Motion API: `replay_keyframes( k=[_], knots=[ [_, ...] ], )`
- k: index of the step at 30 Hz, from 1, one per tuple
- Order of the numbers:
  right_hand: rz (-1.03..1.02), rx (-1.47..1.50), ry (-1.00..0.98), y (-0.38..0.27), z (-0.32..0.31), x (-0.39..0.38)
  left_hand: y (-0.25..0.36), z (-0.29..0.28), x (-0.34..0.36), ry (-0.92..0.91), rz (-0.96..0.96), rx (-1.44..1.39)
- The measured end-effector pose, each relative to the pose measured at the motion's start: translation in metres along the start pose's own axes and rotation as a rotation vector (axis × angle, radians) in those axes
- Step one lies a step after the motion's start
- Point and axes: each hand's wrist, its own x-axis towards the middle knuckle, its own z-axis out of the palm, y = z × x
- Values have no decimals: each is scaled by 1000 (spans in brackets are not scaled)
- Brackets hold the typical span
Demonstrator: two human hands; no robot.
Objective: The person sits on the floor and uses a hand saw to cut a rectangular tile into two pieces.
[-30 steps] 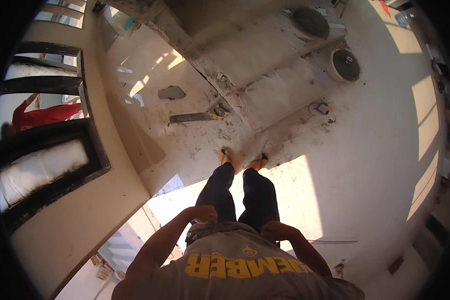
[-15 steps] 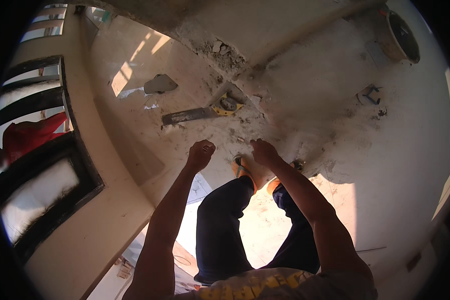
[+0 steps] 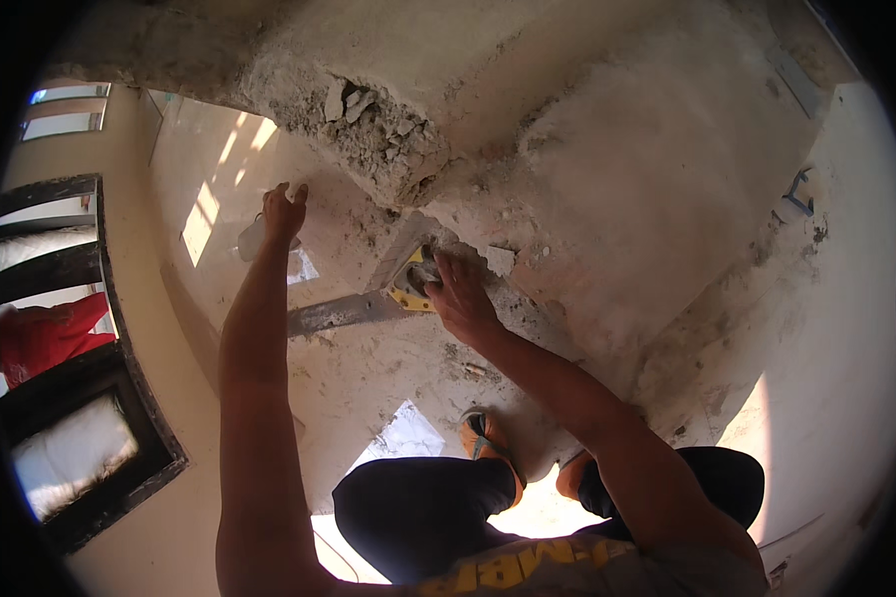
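Observation:
On the dusty ground ahead lies an L-shaped square with two flat metal arms (image 3: pixel 334 314) and a yellow corner piece (image 3: pixel 406 298). A dark rounded thing (image 3: pixel 423 275) sits at that corner, its kind unclear. My right hand (image 3: pixel 463 298) reaches down to it from the right, thumb and fingers closed about its edge. Farther left, my left hand (image 3: pixel 285 213) is stretched forward with thumb and fingers apart, holding nothing I can see. Beside that wrist a grey flat piece (image 3: pixel 252 239) is partly hidden; whether the hand touches it I cannot tell.
Broken masonry (image 3: pixel 368 124) crumbles along a ledge ahead. A blue-black tool (image 3: pixel 798 191) lies at the far right. Along the left runs a pale wall (image 3: pixel 154 289) with dark-framed openings, a red cloth (image 3: pixel 55 338) showing through one. My sandalled foot (image 3: pixel 486 443) rests below the square.
Both hands have moved forward from in front of my knees. My right hand has come to the square's corner; my left has gone up beside the grey piece. The view has shifted.

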Motion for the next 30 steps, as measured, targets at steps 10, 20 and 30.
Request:
replay_keyframes(
  k=[10,20,30],
  knots=[
    [129,54,-195,-20,-24,-153,-69,23,98,-105,-158,-184],
    [395,586,255,-51,-17,-33,-25,28,-29,68,-365,-111],
    [757,798,306,-83,13,-6,-60,38,-105,93,-643,-555]
  ],
)
